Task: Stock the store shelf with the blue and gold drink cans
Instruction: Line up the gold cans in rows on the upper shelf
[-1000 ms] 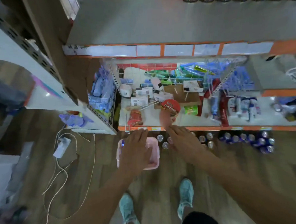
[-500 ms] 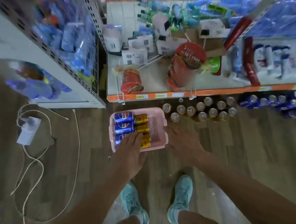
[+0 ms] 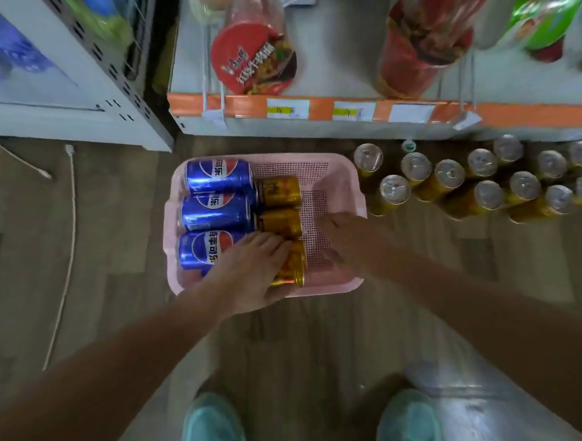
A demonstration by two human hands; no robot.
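So, in the pink perforated plastic basket point(image 3: 342, 170), the gold drink can point(image 3: 291, 267) lying sideways at the near edge is covered by the left hand point(image 3: 248, 269) (grip can't be told), with the right hand point(image 3: 348, 242) held open beside it.

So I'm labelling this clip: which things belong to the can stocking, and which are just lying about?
Job in hand:
pink basket
blue cans and gold cans lying in it
standing gold cans on the floor
orange-edged shelf
left hand, on one gold can
right hand, over the basket

Lying about:
red noodle cup
green packet
white cable
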